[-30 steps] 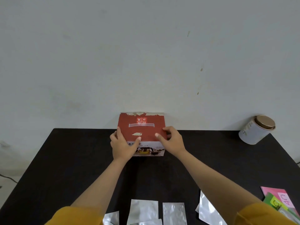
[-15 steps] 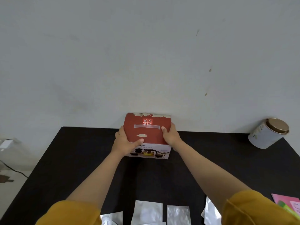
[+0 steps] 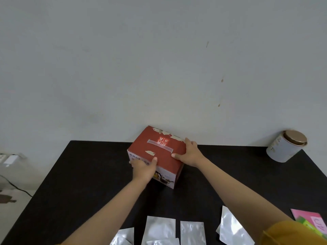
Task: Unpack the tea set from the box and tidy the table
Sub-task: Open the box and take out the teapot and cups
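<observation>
We see a red cardboard box (image 3: 157, 152) sitting closed at the far middle of a black table (image 3: 88, 183), close to the wall. It is turned at an angle to the table edge: its long axis runs from far left to near right, and one corner points toward us. The red top carries white characters that read upside down from our side, with patches where the print has torn away. The near side panel is pale and shows a printed picture, partly hidden by a hand.

The table is matte black and stands against a plain grey-white wall (image 3: 159, 68) marked with a few small brown spots. At the far right of the table a white canister (image 3: 284, 147) with a bronze-coloured lid stands near the wall. Along the near edge lie several flat silver foil pouches (image 3: 159, 228). At the near right corner are pink and green packets (image 3: 311, 221). Left of the table, a cable and a white plug lie on the pale floor.

The left hand (image 3: 144, 167) holds the box at its near left side, thumb hooked onto the red top, fingers against the pale panel. The right hand (image 3: 190, 153) grips the right end, thumb on top and fingers curled over the far edge. Both arms wear mustard-yellow sleeves.
</observation>
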`<state>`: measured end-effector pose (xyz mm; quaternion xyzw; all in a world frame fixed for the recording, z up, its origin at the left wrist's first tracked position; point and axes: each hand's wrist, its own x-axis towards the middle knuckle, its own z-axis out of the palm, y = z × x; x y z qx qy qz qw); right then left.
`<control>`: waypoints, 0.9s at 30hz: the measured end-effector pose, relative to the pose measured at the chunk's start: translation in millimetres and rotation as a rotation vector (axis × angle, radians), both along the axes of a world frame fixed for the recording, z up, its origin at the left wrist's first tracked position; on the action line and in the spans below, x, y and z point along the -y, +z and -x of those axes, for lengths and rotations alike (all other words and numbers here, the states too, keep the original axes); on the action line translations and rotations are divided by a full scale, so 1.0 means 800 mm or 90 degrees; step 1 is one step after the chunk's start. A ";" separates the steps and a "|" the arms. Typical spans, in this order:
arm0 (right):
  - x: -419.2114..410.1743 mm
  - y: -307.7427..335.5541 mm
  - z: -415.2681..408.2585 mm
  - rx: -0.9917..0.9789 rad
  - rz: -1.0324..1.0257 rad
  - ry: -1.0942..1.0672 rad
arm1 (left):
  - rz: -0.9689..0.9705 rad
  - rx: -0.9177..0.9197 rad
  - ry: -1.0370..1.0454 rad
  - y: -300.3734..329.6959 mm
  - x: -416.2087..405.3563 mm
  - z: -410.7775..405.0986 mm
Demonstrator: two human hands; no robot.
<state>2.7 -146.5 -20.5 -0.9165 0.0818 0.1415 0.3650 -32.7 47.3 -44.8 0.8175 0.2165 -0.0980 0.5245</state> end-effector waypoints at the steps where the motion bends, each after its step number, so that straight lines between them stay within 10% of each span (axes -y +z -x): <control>1: 0.002 0.002 0.005 0.014 -0.003 -0.011 | 0.038 -0.008 -0.010 0.002 0.017 0.011; 16: 0.026 0.014 0.071 0.031 0.002 0.111 | -0.120 -0.203 -0.472 0.045 -0.079 -0.031; 27: -0.021 0.016 -0.023 0.028 0.015 0.115 | -0.187 -0.164 -0.147 0.064 -0.023 0.042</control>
